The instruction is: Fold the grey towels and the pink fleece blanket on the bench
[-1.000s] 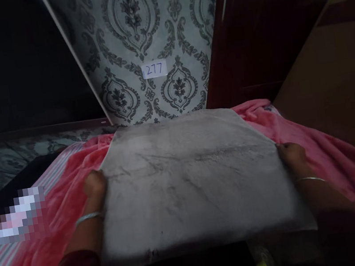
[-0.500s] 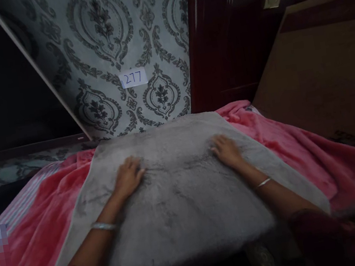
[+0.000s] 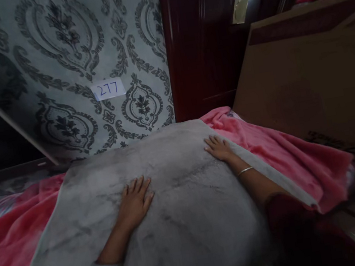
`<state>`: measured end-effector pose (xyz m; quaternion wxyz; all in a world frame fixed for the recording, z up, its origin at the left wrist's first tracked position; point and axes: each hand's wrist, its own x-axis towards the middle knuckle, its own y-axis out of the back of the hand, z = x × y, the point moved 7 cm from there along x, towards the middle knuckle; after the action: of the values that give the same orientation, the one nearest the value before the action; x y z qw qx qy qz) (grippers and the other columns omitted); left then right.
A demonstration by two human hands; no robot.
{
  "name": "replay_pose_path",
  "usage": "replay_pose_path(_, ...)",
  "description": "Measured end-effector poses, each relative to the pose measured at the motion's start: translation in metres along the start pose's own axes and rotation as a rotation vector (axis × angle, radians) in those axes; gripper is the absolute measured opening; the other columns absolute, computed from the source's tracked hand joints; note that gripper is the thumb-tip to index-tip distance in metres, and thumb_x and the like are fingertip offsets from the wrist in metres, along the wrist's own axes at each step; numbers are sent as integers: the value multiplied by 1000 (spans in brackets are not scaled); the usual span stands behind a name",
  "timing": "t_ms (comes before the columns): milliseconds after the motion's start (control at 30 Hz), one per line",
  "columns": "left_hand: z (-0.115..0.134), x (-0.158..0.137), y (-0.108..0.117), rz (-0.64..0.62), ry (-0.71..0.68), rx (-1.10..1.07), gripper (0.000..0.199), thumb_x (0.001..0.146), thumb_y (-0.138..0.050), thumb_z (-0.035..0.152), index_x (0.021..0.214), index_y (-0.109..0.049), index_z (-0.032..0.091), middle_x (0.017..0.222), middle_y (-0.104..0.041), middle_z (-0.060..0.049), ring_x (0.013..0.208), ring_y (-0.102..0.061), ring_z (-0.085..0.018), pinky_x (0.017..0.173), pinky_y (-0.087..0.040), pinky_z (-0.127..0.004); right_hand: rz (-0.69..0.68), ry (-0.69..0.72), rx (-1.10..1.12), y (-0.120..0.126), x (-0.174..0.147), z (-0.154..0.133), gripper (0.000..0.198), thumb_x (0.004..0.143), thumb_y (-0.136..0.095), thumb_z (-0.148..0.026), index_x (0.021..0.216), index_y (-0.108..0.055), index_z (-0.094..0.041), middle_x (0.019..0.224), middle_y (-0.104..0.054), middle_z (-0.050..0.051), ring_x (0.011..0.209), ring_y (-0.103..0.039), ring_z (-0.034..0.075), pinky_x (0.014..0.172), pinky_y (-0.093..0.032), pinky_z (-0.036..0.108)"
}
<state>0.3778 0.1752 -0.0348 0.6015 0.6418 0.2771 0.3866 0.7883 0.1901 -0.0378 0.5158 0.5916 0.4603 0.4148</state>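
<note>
Resting on the grey cloth, the left hand lies palm down near the middle, its fingers spread apart and gripping nothing. The right hand sits close to the cloth's right edge, fingers also parted, with nothing in its grasp. The cloth lies over a pink blanket that shows on both sides, its far edge near the patterned wall.
</note>
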Motion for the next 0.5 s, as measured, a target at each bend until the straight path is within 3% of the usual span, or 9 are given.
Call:
replay_pose_path(100,0,1,-2,10,-14,3,61,102,-34,54,155,-46,26,162,-41,-11,152,-35,-34,121,-28,-59,30,-14,-44,-1,15,12,63,106,-25,-52,162,-32,-25,171,-20,9,156,-20,32,121,-22,62)
replay_pose_path(200,-3,1,-3,22,-24,10,61,102,-32,54,155,-46,27,162,-43,-10,151,-36,-33,120,-30,-59,72,205,-75,-4,26,-17,63,105,-27,-54,161,-36,-27,170,-23,9,156,-20,32,122,-19,63)
replay_pose_path(300,-5,0,-6,26,-34,10,61,102,-33,55,155,-45,28,162,-42,-9,150,-37,-34,120,-31,-59,2,402,-39,-13,42,-43,64,104,-25,-57,163,-31,-31,170,-21,6,157,-18,31,121,-20,62)
replay_pose_path(367,-6,-1,-8,23,-43,5,60,102,-34,54,156,-43,30,163,-40,-8,151,-36,-33,120,-31,-59,-8,399,-41,-13,59,-41,64,104,-25,-57,163,-30,-32,170,-21,6,157,-18,31,122,-18,63)
replay_pose_path(500,-15,1,-9,-26,-19,-5,61,101,-35,55,158,-39,33,166,-34,-5,154,-31,-32,122,-27,-60,32,268,-46,-10,96,-9,64,104,-24,-57,162,-30,-32,170,-23,5,156,-22,31,121,-20,64)
